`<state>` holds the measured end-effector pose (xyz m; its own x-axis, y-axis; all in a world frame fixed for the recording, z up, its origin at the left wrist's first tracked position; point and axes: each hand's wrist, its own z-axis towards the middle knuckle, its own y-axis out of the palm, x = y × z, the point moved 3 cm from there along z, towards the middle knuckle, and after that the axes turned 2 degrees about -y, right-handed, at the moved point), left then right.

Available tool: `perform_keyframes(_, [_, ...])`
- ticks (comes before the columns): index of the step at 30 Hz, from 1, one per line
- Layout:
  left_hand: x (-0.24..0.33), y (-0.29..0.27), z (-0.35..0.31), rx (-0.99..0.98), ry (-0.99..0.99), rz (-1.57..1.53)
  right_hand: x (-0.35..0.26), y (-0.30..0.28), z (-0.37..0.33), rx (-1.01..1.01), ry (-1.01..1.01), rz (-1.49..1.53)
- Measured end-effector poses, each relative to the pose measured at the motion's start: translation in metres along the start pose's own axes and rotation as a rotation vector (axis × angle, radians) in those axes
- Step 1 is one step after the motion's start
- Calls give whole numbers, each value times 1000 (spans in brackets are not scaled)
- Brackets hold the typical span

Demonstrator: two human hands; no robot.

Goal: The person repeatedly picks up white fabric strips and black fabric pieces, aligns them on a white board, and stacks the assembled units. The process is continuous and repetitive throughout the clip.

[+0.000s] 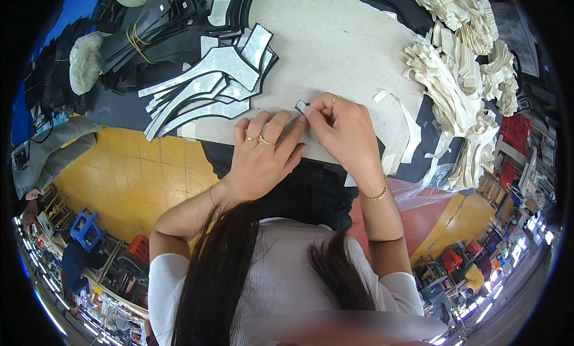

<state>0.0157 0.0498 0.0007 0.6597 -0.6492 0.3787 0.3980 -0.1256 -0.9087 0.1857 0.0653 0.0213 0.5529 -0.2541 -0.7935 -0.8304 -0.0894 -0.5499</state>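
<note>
My left hand (266,151) and my right hand (341,127) meet at the near edge of a grey board (335,41) on the worktable. Together their fingertips pinch a small dark piece (301,106) with a pale edge. Rings show on my left fingers and a gold bracelet circles my right wrist. A fan of silver-grey cut shapes (209,89) lies just left of my hands. White paper strips (406,122) lie right of my right hand.
Heaps of cream cut pieces (460,77) fill the right side of the table. Black bundled pieces (143,41) and a white bagged bundle (85,60) lie at the back left. Below is yellow tiled floor (143,172), with a blue stool (86,228) and red crates at the lower left.
</note>
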Motion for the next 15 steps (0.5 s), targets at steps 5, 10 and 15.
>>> perform_keyframes(5, [-1, -1, 0, -11, 3, -7, -1, -1, 1, -8, -18, 2])
perform_keyframes(10, [-2, -1, 0, -13, 3, -18, -2, -2, 2, -31, 17, -11])
perform_keyframes(15, [-2, -1, 0, -2, 4, -26, -4, -3, 3, -40, 33, 0])
